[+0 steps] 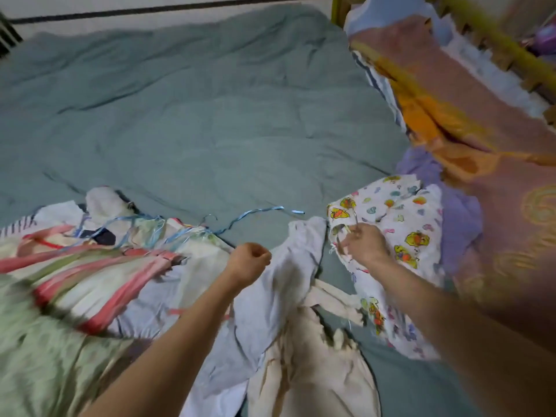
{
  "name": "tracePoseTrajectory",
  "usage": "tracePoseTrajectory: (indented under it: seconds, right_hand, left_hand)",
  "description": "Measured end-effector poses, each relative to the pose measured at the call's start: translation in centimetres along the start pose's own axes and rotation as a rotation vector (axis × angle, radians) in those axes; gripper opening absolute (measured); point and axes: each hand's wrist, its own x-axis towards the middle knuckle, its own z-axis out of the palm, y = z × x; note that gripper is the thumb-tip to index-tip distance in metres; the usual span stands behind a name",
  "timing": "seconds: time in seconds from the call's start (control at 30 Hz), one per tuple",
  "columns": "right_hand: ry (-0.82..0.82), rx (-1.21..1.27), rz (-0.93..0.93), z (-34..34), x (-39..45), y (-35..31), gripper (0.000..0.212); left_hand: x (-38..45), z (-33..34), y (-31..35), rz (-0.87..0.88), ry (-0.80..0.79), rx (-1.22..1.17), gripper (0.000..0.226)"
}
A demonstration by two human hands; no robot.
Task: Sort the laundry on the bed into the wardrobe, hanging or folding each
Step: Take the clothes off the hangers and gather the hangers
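The right hand is pinching the white cartoon-print cotton garment at its near edge, by a thin wire hanger hook. The left hand is hovering fisted, holding nothing visible, to the garment's left.

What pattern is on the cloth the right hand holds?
White with small colourful cartoon prints, on the printed garment; head view.

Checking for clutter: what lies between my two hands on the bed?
In the head view, a white garment lies between the left hand and right hand.
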Motion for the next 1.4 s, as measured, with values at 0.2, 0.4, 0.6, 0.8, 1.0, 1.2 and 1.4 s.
tracePoseTrajectory:
  seconds: [0.2,0.4,0.6,0.8,1.0,1.2,1.4]
  right_hand:
    - [-0.034,-0.074,-0.154,4.7,0.2,1.0,0.006]
    - [-0.230,-0.028,-0.173,7.7,-3.0,0.3,0.032]
    - [-0.496,-0.005,-0.116,10.8,-5.7,-1.0,0.046]
    - [-0.539,-0.003,-0.194,15.2,-8.8,-3.2,0.031]
    - [-0.489,-0.052,-0.247,19.2,-11.2,-3.7,0.026]
    - [-0.405,-0.093,-0.286,19.6,-11.9,-3.8,0.025]
    - [-0.345,-0.115,-0.394,17.1,-12.4,-5.6,0.011]
  left_hand:
    - [-0.5,2.6,-5.5,-0.009,-0.129,0.142,0.033]
    - [-2.5,5.8,-8.9,-0.037,-0.060,0.415,0.037]
    - [-2.9,1.6,-10.9,-0.132,-0.001,-0.013,0.008]
    - [-12.4,-1.1,-19.5,-0.530,0.424,-0.101,0.025]
    - [-15.9,0.7,-24.6,-0.897,0.575,-0.686,0.028]
    - [-13.1,1.1,-21.8,-0.795,0.550,-1.128,0.023]
    - [-13.9,-1.5,-16.8,-0.635,0.918,-1.161,0.037]
